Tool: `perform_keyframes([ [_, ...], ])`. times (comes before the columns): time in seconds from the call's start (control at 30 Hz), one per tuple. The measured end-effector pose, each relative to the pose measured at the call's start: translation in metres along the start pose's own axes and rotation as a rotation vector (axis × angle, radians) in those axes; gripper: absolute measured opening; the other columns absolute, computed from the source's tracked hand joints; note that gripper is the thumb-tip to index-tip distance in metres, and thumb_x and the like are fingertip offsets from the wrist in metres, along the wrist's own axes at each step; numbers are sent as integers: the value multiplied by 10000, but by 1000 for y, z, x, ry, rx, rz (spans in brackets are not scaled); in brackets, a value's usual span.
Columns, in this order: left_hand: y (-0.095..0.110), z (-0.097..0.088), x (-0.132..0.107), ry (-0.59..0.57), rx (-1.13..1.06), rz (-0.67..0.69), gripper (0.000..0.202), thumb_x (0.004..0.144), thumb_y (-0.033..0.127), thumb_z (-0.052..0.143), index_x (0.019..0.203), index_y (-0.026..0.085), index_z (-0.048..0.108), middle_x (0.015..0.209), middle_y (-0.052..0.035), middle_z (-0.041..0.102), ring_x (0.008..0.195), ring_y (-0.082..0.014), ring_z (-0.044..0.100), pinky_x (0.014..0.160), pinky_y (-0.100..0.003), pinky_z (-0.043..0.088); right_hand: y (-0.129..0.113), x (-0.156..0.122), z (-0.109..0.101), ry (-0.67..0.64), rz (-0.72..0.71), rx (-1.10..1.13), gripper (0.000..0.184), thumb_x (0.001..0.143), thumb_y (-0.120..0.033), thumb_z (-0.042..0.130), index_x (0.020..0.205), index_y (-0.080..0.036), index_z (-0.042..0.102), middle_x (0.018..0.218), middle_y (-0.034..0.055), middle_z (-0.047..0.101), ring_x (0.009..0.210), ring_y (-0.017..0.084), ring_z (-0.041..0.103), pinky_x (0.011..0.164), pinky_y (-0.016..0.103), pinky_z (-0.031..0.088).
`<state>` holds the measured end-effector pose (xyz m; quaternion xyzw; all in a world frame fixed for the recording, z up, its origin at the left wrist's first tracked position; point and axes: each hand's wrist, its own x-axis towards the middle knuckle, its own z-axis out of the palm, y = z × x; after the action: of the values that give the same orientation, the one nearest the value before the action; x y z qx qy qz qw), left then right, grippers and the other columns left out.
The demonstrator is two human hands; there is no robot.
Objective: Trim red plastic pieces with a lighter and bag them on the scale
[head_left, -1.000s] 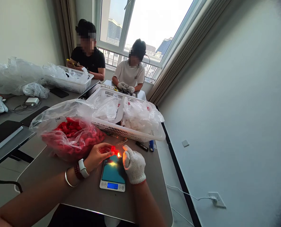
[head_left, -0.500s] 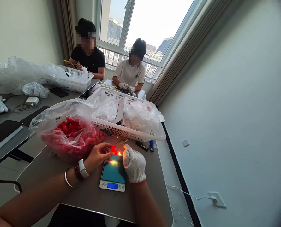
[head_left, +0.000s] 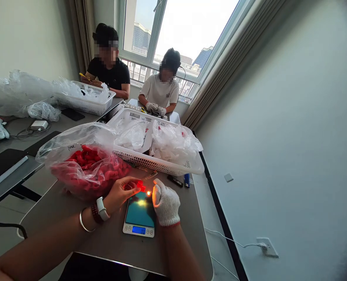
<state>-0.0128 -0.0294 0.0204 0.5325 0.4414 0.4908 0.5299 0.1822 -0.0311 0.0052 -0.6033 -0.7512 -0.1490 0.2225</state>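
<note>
Head view: one window [head_left: 141,35] lights the room, and two co-workers [head_left: 160,91] sit at its far end, beyond the table [head_left: 103,242]. Two white baskets [head_left: 150,164] stand on the tabletops, both heaped with clear plastic. Nearest the person lies one bag [head_left: 85,171] of red pieces, too many and too tangled to count. Beside it sits one digital scale [head_left: 138,230], with one blue lighter [head_left: 186,180] farther off, near the basket. The bare left hand [head_left: 121,191] is closed, pinching one red piece [head_left: 140,186] at its fingertips, just above the scale's far edge. The gloved right hand [head_left: 166,203] is curled, and one small flame [head_left: 148,193] burns at its tip; what it grips is hidden, so I cannot tell. Good work here would seem to mean steady hands, with the flame kept on the piece and well away from the bag.
</note>
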Motion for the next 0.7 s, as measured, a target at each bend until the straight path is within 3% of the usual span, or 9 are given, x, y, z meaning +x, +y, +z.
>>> perform_keyframes([
  [0.2, 1, 1, 1, 12, -15, -2, 288, 659, 299, 774, 887, 140, 697, 751, -21, 631, 675, -140, 568, 598, -244, 480, -1, 1, -1, 5, -1, 1, 326, 932, -341, 564, 1204, -161, 565, 1206, 88, 578, 1015, 198, 602, 861, 391, 528],
  [0.7, -1, 0, 3, 10, -10, 0, 313, 653, 306, 771, 905, 138, 693, 742, -22, 626, 665, -143, 562, 587, -250, 484, -2, 1, -4, 1, -49, 14, 337, 931, -344, 567, 1209, -154, 560, 1199, 89, 580, 1013, 200, 604, 859, 397, 528],
])
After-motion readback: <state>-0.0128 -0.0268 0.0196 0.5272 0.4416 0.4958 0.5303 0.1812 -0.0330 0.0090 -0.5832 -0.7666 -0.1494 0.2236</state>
